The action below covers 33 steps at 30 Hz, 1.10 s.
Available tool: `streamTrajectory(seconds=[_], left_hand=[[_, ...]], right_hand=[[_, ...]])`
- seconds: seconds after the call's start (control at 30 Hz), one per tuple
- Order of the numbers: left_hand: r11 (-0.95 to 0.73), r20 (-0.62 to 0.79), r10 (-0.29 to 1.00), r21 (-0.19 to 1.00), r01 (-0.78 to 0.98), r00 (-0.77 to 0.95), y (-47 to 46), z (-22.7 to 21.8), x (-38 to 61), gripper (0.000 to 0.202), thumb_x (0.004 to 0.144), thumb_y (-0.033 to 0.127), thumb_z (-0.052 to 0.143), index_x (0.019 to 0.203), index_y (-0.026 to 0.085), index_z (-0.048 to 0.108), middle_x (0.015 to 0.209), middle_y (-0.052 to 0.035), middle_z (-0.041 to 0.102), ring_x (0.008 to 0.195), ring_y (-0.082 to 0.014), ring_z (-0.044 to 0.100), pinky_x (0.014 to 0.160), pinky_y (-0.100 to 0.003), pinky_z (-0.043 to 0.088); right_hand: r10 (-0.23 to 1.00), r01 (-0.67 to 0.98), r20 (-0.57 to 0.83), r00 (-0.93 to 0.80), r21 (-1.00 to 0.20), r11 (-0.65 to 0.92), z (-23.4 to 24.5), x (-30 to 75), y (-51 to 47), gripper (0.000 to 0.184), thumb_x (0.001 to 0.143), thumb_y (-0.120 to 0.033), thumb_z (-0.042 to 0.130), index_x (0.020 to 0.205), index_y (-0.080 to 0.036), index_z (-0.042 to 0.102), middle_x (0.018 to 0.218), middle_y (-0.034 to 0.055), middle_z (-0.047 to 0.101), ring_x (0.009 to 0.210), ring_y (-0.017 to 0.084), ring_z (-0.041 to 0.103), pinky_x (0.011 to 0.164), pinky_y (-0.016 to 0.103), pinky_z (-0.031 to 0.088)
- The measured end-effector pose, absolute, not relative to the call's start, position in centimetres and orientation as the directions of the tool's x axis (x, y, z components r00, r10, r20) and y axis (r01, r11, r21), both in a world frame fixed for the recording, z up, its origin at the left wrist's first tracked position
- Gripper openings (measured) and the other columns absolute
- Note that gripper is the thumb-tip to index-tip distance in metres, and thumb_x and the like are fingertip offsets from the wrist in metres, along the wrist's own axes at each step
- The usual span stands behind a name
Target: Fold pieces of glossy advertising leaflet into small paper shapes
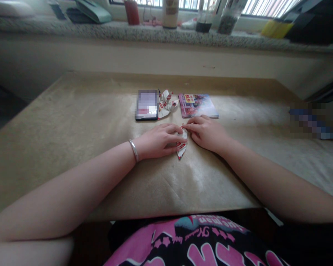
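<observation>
A narrow, folded piece of white printed paper (181, 149) with red marks lies on the table in front of me, its pointed end towards me. My left hand (164, 140), a silver bracelet at its wrist, holds the paper down with its fingers across it, partly hiding it. From the other side, my right hand (208, 133) has its fingertips at the paper's far tip, with the index finger reaching out and the other fingers curled in. Just beyond the hands sits another folded white and red paper piece (166, 105) with several points.
A phone or tablet (147, 105) with a lit, blurred screen lies left of the pointed paper piece. To its right is a colourful booklet or pack (199, 106). A blurred bluish strip (313, 123) lies far right. Jars and bottles (170, 14) line the stone windowsill (113, 33).
</observation>
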<state>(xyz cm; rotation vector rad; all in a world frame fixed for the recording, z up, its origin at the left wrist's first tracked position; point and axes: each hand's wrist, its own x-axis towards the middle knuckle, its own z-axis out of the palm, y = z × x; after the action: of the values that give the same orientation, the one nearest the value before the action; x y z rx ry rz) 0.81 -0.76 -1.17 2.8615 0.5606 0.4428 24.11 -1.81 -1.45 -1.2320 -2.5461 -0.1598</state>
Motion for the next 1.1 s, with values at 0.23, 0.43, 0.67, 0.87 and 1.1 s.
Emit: streamTrajectory(seconds=[0.23,0.43,0.67,0.87,1.1], left_hand=[[-0.896,0.249,0.422,0.262,0.359,0.872,-0.77,-1.30,0.80,0.032,0.094,0.040,0.051,0.119,0.028,0.067,0.127,-0.0090,0.056,0.116,-0.0235,0.055,0.102,-0.040,0.044],[-0.883,0.241,0.447,0.272,0.382,0.862,-0.79,-1.40,0.78,0.031,0.092,0.042,0.054,0.118,0.030,0.068,0.128,-0.0091,0.055,0.117,-0.0237,0.054,0.104,-0.041,0.043],[-0.876,0.234,0.458,0.284,0.391,0.857,-0.80,-1.43,0.82,0.031,0.092,0.042,0.054,0.117,0.031,0.068,0.128,-0.0081,0.055,0.117,-0.0237,0.053,0.105,-0.041,0.042],[-0.878,0.233,0.455,0.277,0.390,0.859,-0.89,-1.31,0.77,0.032,0.093,0.042,0.053,0.119,0.030,0.068,0.128,-0.0091,0.055,0.116,-0.0240,0.054,0.105,-0.042,0.042],[-0.869,0.228,0.494,0.167,0.467,0.839,-1.30,-1.10,1.06,0.034,0.094,0.044,0.050,0.122,0.032,0.065,0.128,-0.0094,0.056,0.116,-0.0253,0.055,0.103,-0.043,0.044]], right_hand=[[0.766,0.801,0.300,-0.569,-0.009,0.599,-1.41,23.84,-1.77,0.037,0.087,-0.016,0.049,0.119,-0.017,0.068,0.113,0.0113,0.067,0.100,0.027,0.055,0.086,0.038,0.045],[0.767,0.813,0.340,-0.545,-0.012,0.583,-1.63,23.81,-1.71,0.037,0.089,-0.019,0.048,0.122,-0.014,0.065,0.115,0.0125,0.067,0.099,0.027,0.055,0.085,0.039,0.046],[0.774,0.809,0.307,-0.554,-0.020,0.587,-1.31,23.80,-1.80,0.038,0.084,-0.013,0.051,0.117,-0.019,0.070,0.112,0.0092,0.068,0.100,0.027,0.055,0.085,0.038,0.046],[0.774,0.817,0.297,-0.559,0.041,0.575,-1.43,23.87,-1.80,0.041,0.085,-0.014,0.050,0.122,-0.015,0.067,0.117,0.0128,0.066,0.100,0.029,0.055,0.087,0.041,0.046],[0.773,0.788,0.425,-0.471,-0.191,0.585,-1.96,24.37,-1.40,0.035,0.085,-0.014,0.049,0.114,-0.013,0.069,0.113,0.0128,0.069,0.098,0.025,0.062,0.088,0.037,0.050]])
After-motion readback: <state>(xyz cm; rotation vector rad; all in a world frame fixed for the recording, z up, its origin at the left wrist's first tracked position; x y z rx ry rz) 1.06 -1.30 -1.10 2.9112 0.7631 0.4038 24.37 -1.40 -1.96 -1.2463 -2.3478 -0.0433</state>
